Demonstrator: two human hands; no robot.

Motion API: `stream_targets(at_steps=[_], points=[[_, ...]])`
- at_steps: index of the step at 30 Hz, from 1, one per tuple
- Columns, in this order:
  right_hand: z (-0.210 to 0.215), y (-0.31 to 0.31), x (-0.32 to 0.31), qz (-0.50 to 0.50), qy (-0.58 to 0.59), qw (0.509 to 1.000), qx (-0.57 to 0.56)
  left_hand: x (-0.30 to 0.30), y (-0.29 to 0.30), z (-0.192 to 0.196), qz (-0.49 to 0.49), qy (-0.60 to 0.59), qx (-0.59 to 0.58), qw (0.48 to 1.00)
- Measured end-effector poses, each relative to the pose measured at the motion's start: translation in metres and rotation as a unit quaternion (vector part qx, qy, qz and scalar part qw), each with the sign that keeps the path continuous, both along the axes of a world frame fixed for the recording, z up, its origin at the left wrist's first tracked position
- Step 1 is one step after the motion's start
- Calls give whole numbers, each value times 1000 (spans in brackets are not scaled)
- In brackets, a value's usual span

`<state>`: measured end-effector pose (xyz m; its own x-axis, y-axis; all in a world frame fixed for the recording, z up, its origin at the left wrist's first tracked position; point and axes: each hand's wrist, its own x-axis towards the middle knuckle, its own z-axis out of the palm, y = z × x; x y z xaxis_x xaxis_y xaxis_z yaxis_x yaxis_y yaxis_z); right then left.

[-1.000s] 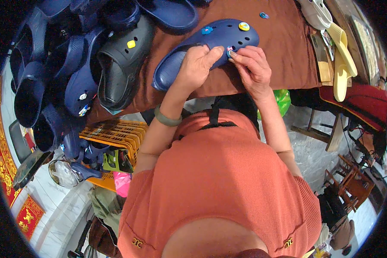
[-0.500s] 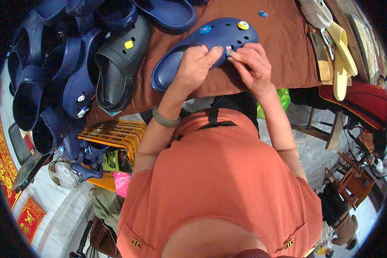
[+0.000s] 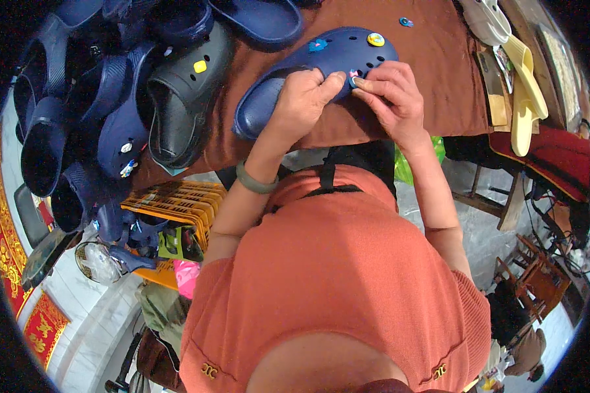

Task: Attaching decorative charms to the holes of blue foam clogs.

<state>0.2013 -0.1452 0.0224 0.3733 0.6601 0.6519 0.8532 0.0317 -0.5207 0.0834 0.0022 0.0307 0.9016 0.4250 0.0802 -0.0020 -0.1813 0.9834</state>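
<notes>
A dark blue clog (image 3: 262, 105) lies on the brown cloth, its holed toe pointing to the upper right. My left hand (image 3: 303, 98) grips its near side, with fingers inside the opening and the thumb on the upper. At the near edge of the toe, my right hand (image 3: 394, 95) pinches a small pink-and-blue shoe charm (image 3: 353, 76) against the holes. A round yellow charm (image 3: 375, 40) and a blue charm (image 3: 318, 45) sit on the same clog. Farther off, a loose blue charm (image 3: 406, 22) rests on the cloth.
Several blue clogs (image 3: 42, 147) are heaped at the left, beside a black clog (image 3: 190, 92) with a yellow charm. Pale yellow slippers (image 3: 528, 85) lie at the right edge of the brown cloth (image 3: 446, 85). An orange crate (image 3: 177, 203) stands below the table at the left.
My right hand's fingers have shifted slightly around the pink-and-blue charm. The whole view has moved a little; the clog stays in my left hand.
</notes>
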Motion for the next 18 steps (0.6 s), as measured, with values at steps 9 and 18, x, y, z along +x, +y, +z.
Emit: stream_targets(at_steps=[9, 18], points=[[9, 2, 10, 27, 49, 997, -51, -2, 4, -1, -41, 3, 17, 999], [8, 1, 16, 72, -19, 997, -21, 2, 2, -7, -26, -53, 9, 998]])
